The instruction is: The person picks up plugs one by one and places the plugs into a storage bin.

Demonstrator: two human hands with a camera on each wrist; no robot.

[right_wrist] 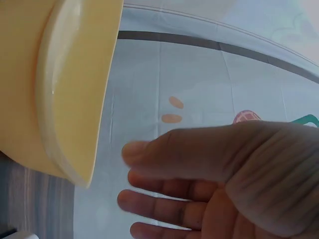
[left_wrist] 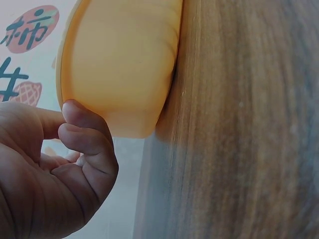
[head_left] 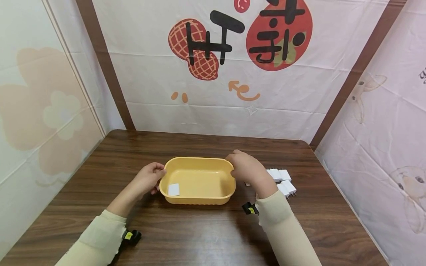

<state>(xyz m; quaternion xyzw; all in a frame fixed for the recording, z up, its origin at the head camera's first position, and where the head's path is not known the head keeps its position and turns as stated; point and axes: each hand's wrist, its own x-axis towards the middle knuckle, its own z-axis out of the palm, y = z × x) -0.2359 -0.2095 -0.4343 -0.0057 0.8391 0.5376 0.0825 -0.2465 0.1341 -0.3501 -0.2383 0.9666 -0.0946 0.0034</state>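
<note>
A yellow plastic basin (head_left: 198,200) with rounded corners stands on the brown table. My left hand (head_left: 148,178) is at its left end; in the left wrist view the curled fingers (left_wrist: 89,132) pinch the rim. By the right end is my right hand (head_left: 247,168). The right wrist view has its thumb and fingers (right_wrist: 164,204) extended, with a gap to the basin's rim (right_wrist: 50,99). Inside the basin, in the near left corner, lies a small white block (head_left: 173,189).
Right of the basin lie several white plug chargers (head_left: 285,186) with metal prongs, partly hidden by my right forearm. A printed cloth (head_left: 149,85) hangs behind the table (head_left: 199,236), and more cloth (head_left: 376,155) lines both sides. Each sleeve carries a black strap clip (head_left: 132,236).
</note>
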